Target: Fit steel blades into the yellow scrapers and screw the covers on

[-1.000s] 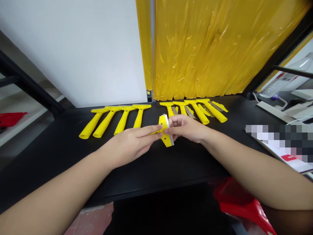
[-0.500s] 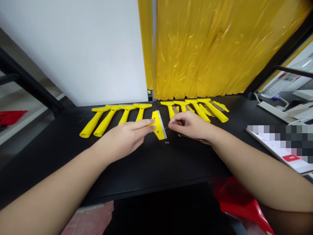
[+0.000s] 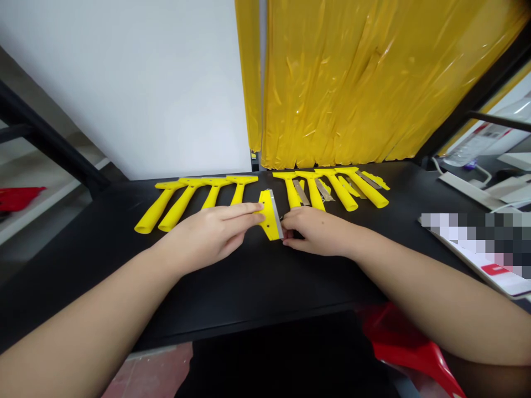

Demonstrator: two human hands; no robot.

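In the head view, my left hand [image 3: 207,235] is closed on a yellow scraper head [image 3: 270,220] at the middle of the black table. A metal blade edge runs along its right side, and small dark holes show in the yellow plate. My right hand [image 3: 319,231] rests low beside that blade edge with its fingers curled together. Whatever is between those fingertips is hidden or too small to make out. Just beyond my right hand lies a yellow scraper handle [image 3: 292,190].
Several yellow scrapers [image 3: 176,207] stand in a row at back left. More lie at back right with loose blades [image 3: 301,192] and yellow plates [image 3: 375,181]. A white-edged panel [image 3: 460,254] is on the right; a red bag [image 3: 409,345] hangs below the table's front edge.
My right hand has moved down and slightly left, to the table by the blade edge, covering the small rings seen there before. My left hand keeps hold of the scraper head.
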